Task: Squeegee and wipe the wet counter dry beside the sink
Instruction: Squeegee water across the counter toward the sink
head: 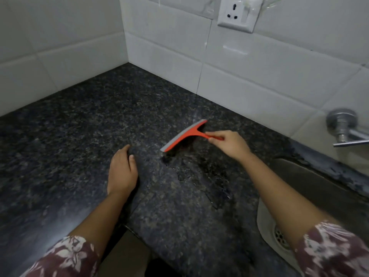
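Note:
A red squeegee with a grey rubber blade lies tilted over the dark speckled granite counter, its blade edge facing left. My right hand is shut on the squeegee's short red handle. A wet patch with shiny puddle edges spreads on the counter below and to the right of the blade, reaching toward the sink. My left hand rests flat on the counter to the left of the squeegee, fingers together, holding nothing.
White tiled walls meet in a corner behind the counter. A white wall socket sits high on the back wall. A metal tap sticks out at the right above the steel sink, whose drain shows. The counter's front edge runs at the bottom.

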